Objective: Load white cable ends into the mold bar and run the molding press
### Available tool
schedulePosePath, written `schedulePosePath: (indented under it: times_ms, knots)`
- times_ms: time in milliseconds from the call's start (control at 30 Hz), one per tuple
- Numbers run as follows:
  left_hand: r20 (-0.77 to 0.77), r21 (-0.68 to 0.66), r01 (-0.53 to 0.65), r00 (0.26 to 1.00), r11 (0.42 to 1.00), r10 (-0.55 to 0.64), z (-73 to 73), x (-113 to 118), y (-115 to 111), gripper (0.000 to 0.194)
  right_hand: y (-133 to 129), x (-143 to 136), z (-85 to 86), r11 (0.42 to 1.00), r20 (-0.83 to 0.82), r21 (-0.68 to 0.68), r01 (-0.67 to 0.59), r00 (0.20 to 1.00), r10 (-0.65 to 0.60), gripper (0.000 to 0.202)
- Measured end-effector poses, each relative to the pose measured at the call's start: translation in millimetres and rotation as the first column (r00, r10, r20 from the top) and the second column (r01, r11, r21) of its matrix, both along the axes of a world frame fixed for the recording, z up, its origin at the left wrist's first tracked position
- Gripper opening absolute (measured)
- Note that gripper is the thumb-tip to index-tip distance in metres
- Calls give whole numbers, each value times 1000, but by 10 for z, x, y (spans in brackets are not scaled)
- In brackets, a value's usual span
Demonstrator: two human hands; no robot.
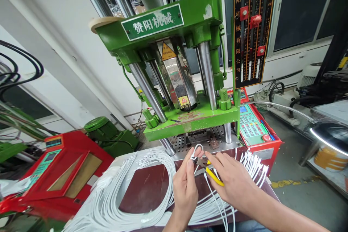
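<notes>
My left hand (186, 179) pinches a white cable (198, 146) near its end, and the cable makes a small loop above the fingertips. My right hand (231, 175) is closed around yellow-handled cutting pliers (214, 176). The jaws of the pliers touch or nearly touch the cable beside my left fingertips; the exact contact is too small to tell. Below my hands, loose white cables hang down. A large coil of white cables (170, 163) lies on the table to the left, and a bunch of cable ends with white connectors (254, 166) lies to the right.
A green press (190, 119) with steel columns stands just behind the dark red table (146, 188). At its right is a red control box with a keypad (248, 123). Another red machine (73, 166) stands at the left. A lamp (331, 136) is at the far right.
</notes>
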State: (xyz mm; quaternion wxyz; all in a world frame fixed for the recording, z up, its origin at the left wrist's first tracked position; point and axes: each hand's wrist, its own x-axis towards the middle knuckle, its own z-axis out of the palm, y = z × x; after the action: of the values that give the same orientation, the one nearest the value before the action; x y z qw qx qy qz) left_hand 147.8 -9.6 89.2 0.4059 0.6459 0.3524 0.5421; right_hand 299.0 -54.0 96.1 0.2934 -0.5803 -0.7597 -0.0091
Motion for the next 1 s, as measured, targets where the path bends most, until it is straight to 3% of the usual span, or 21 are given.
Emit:
schedulePosePath:
  times_ms: [67,133,200,267,367,433,500,567,600,667,733,767,867,1000]
  knots:
    - [42,3,23,999,1000,-23,-8,0,-8,37,2,24,38,987,-211,-102,-124,972,101,42]
    - [120,-49,62,991,997,-56,-15,-1,-14,38,20,52,77,893,-511,-260,-366,837,195,27]
    - [183,-106,94,980,990,-73,-17,-5,-14,39,56,68,85,682,-809,-319,-658,564,166,29]
    - [206,-142,111,975,984,-81,-8,-13,-8,39,102,64,48,514,-958,-228,-827,286,34,35]
    - [237,-171,144,966,975,-101,12,-30,2,39,158,32,-48,451,-995,-83,-889,49,-86,36]
    - [275,-183,166,955,969,-112,16,-39,2,39,174,11,-95,411,-992,-22,-911,-31,-122,43]
    - [309,-188,182,944,965,-118,8,-40,-4,39,168,3,-100,379,-990,4,-925,-56,-126,49]
    - [319,-188,178,941,966,-111,-5,-35,-13,39,135,7,-60,384,-996,-73,-921,50,-71,47]
    - [312,-185,163,945,969,-100,-10,-30,-17,39,107,10,-29,437,-985,-158,-886,174,-2,44]
    - [276,-171,121,959,978,-70,-15,-20,-22,40,41,8,28,678,-832,-305,-669,533,152,35]
    - [228,-143,81,973,986,-46,-16,-14,-20,40,-19,-10,48,916,-516,-234,-327,840,168,34]
    - [204,-127,67,978,990,-40,-17,-13,-18,40,-40,-24,40,972,-366,-142,-189,922,126,43]
    - [139,-90,38,990,995,-25,-27,-13,-9,39,-53,-64,-34,999,-76,45,-3,997,7,63]
    - [98,-44,2,995,999,3,-50,5,-14,39,-9,-77,-128,991,52,125,51,997,-58,66]
